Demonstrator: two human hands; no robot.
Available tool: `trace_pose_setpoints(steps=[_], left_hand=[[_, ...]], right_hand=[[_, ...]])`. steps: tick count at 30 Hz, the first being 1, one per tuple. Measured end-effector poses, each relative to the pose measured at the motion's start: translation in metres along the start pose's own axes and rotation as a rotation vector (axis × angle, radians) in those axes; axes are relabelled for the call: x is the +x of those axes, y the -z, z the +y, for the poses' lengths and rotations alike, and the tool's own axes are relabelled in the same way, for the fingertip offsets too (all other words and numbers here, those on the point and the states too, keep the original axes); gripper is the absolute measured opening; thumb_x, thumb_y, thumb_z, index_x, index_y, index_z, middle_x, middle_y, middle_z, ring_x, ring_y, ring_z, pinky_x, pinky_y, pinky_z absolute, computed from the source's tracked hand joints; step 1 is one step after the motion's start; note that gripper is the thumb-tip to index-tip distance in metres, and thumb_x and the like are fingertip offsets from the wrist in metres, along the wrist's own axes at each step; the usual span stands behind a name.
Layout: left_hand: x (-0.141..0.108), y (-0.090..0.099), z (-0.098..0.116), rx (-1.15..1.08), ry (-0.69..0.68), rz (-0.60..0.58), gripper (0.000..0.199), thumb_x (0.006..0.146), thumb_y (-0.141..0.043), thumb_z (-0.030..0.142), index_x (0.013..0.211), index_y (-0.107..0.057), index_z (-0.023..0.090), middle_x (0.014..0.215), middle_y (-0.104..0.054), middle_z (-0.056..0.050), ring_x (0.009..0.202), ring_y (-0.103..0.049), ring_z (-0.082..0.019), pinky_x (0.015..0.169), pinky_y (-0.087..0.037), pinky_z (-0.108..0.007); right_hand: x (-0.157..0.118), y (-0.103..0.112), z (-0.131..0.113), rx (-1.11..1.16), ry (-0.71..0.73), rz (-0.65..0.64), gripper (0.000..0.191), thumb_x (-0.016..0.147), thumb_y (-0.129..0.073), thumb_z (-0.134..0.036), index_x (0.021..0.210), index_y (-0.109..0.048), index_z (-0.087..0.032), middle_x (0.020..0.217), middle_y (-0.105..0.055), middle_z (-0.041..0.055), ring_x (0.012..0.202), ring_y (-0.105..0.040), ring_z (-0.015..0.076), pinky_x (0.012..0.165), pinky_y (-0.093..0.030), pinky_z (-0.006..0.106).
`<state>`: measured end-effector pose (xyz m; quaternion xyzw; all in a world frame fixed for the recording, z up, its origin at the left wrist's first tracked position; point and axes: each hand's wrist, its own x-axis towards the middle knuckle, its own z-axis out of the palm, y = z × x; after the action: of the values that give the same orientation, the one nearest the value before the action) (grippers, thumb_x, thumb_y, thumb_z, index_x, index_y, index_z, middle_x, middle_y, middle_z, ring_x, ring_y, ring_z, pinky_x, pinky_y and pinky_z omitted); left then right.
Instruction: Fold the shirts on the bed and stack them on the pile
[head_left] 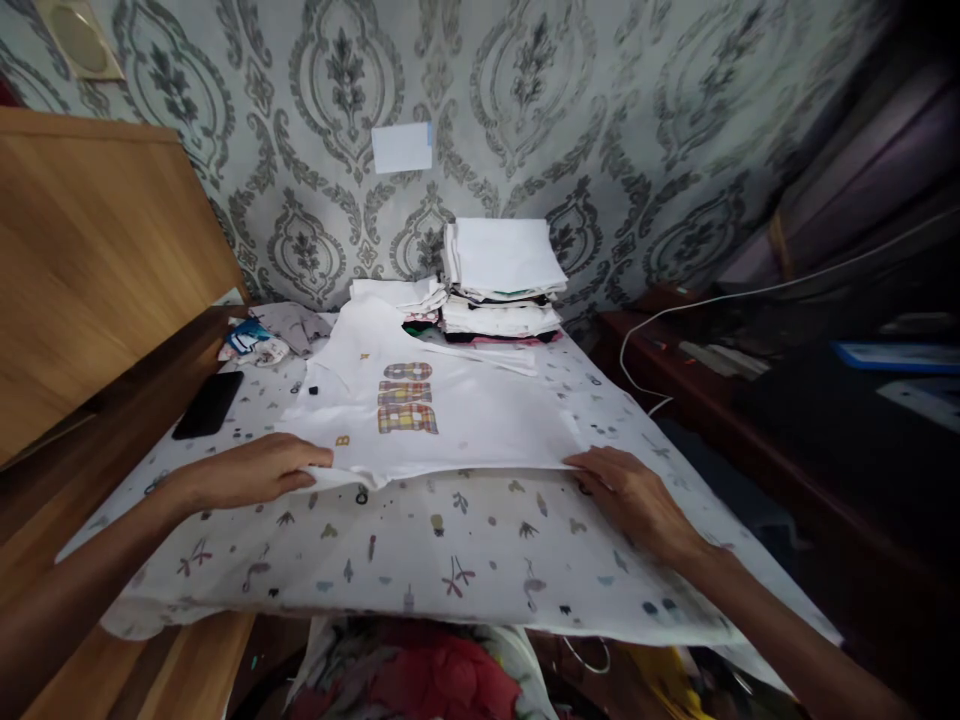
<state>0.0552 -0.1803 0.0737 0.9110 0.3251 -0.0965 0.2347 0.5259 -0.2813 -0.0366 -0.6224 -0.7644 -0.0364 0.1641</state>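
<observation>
White shirt (495,415), spread on patterned sheet (487,560), near edge held at both ends.
Phone (208,405), black, set aside, apart from the shirt; left hand (251,470), pinching the edge's left end; shirt's print face up; folded stack (506,255) by the wall (450,60), likely there to leave room in front; right hand (630,500), grasping the opposite end, apparently to draw the edge straight.

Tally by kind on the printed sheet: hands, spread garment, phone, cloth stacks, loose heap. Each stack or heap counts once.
Bare left hand and right hand: 2
White cloth garment with plaid lettering: 1
Black rectangular phone: 1
Folded cloth stacks, taller and shorter: 2
Crumpled grey, white and blue heap: 1
Total: 7
</observation>
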Motion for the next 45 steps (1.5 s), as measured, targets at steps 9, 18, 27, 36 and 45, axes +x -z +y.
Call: trace_pose_setpoints(steps=[9, 18, 27, 36, 45], left_hand=[[-0.037, 0.014, 0.027, -0.154, 0.059, -0.157, 0.029, 0.092, -0.053, 0.038, 0.113, -0.07, 0.029, 0.111, -0.072, -0.001, 0.104, -0.065, -0.022, 0.087, -0.047, -0.024], [-0.018, -0.017, 0.032, -0.247, 0.04, -0.392, 0.03, 0.077, -0.064, 0.036, 0.104, -0.074, 0.025, 0.09, -0.07, -0.001, 0.083, -0.064, -0.019, 0.071, -0.046, -0.022], [0.115, -0.001, -0.005, -0.193, -0.078, 0.0, 0.034, 0.093, -0.048, 0.042, 0.103, -0.068, 0.016, 0.086, -0.068, -0.003, 0.074, -0.061, -0.016, 0.066, -0.042, -0.022], [0.247, 0.079, -0.088, 0.343, 0.42, 0.379, 0.049, 0.094, -0.038, 0.014, 0.141, -0.051, 0.019, 0.131, -0.065, -0.015, 0.12, -0.06, -0.028, 0.094, -0.047, -0.036], [0.301, 0.078, -0.104, 0.417, 0.426, 0.376, 0.039, 0.091, -0.045, 0.016, 0.128, -0.057, 0.02, 0.124, -0.067, -0.015, 0.113, -0.064, -0.029, 0.092, -0.048, -0.038]], right_hand=[[-0.012, 0.034, -0.002, 0.02, 0.166, -0.051, 0.036, 0.101, -0.037, -0.031, 0.096, -0.072, -0.023, 0.089, -0.07, 0.01, 0.083, -0.066, 0.0239, 0.075, -0.053, 0.038], [-0.036, 0.049, -0.016, 0.181, 0.046, -0.33, 0.031, 0.1, -0.04, -0.035, 0.089, -0.068, -0.027, 0.092, -0.07, 0.0063, 0.084, -0.068, 0.0219, 0.075, -0.055, 0.036], [0.058, 0.004, -0.009, 0.013, -0.054, -0.211, 0.031, 0.095, -0.042, -0.019, 0.121, -0.06, -0.02, 0.12, -0.062, 0.0105, 0.095, -0.065, 0.0204, 0.082, -0.051, 0.034], [0.135, -0.014, 0.022, -0.299, -0.251, -0.219, 0.032, 0.093, -0.04, -0.013, 0.112, -0.066, -0.018, 0.127, -0.06, 0.0136, 0.083, -0.067, 0.0189, 0.063, -0.044, 0.029], [0.174, -0.023, 0.068, -0.062, -0.448, -0.077, 0.028, 0.093, -0.046, -0.022, 0.107, -0.07, -0.019, 0.111, -0.072, 0.0092, 0.103, -0.064, 0.0246, 0.074, -0.042, 0.03]])
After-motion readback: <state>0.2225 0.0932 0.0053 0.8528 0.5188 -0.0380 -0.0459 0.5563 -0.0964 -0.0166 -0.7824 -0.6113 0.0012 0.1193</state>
